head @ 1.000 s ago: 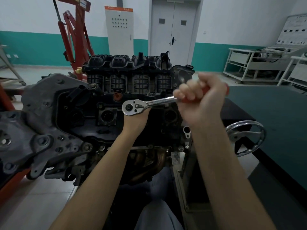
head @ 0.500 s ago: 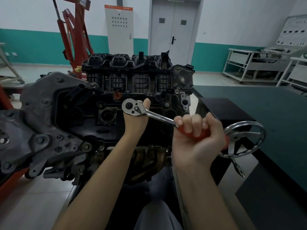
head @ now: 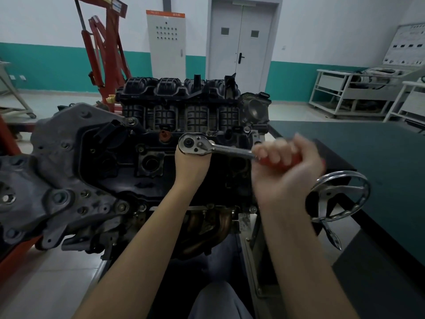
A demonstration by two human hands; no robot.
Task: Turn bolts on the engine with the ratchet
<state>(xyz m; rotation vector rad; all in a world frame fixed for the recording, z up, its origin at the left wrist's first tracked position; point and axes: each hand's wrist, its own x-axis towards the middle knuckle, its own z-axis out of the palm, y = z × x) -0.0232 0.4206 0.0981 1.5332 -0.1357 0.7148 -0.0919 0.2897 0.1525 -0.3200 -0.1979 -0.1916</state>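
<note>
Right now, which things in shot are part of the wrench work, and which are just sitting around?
In use:
- ratchet wrench, head over the engine
- left hand, under the wrench head
- right hand, blurred, gripping the red handle

Lying about:
- chrome handwheel
- red hoist
- grey cabinet
- white racks
- green-topped table

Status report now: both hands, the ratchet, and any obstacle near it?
Right hand grips ratchet by its red handle. Left hand under the ratchet head, against the engine. Chrome handwheel close beside right wrist.
</note>
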